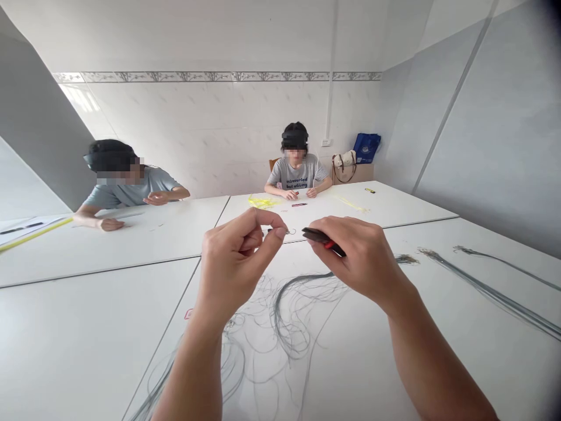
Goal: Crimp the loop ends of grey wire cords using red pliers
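So far, only part of the grey wire looks gathered: two long, straight bundles (495,295) lie on the white table (363,374) to the right, their ends frayed, while a loose tangle of thin wires (280,327) spreads across the table in front of the person. The tangle looks like the larger share. Above it, the left hand (239,263) pinches a tiny wire loop (291,231), with thumb and forefinger closed on something small at its end. The right hand (359,260) is clamped around a small black-and-red tool (322,241), whose dark end points toward the loop. The two hands are apart but near each other, and I cannot tell whether the tool touches the loop. Farther along the table, a co-worker (298,169) sits behind a heap of yellow strands (263,202), and another co-worker (129,187) works at the left.
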A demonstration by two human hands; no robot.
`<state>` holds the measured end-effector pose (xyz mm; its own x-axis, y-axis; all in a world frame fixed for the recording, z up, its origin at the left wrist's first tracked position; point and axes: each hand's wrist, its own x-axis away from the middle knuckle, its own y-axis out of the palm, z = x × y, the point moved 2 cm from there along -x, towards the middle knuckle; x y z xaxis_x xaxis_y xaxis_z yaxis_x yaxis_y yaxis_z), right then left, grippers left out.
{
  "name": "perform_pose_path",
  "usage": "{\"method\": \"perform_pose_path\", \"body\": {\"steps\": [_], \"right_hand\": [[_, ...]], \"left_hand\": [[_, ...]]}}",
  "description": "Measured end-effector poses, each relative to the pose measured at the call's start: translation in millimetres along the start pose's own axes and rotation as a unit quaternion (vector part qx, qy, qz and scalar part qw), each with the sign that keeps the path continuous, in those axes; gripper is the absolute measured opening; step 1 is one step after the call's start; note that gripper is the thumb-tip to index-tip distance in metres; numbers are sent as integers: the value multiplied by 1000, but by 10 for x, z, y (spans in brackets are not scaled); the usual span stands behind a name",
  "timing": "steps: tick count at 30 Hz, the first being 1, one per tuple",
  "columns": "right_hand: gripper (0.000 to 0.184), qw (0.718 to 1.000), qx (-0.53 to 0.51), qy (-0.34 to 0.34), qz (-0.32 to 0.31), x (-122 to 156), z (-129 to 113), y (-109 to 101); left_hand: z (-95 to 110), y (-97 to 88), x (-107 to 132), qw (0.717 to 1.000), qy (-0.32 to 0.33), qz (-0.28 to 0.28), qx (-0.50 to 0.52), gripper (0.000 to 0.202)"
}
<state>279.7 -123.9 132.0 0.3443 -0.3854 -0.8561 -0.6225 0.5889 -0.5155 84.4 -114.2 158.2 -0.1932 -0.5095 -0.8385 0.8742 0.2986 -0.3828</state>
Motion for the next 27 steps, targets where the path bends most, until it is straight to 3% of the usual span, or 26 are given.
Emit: {"method": "perform_pose_path", "body": {"steps": [10, 21, 27], "right_hand": [[9, 999, 31, -16, 2, -20, -65, 22], [15, 993, 108, -35, 15, -30, -86, 49], [15, 1000, 30, 6, -9, 1, -75, 52]], "left_hand": [[10, 22, 18, 999, -34, 6, -6, 12], [38, 53, 19, 993, -98, 7, 73, 15], [31, 12, 23, 995, -81, -16, 56, 13]]}}
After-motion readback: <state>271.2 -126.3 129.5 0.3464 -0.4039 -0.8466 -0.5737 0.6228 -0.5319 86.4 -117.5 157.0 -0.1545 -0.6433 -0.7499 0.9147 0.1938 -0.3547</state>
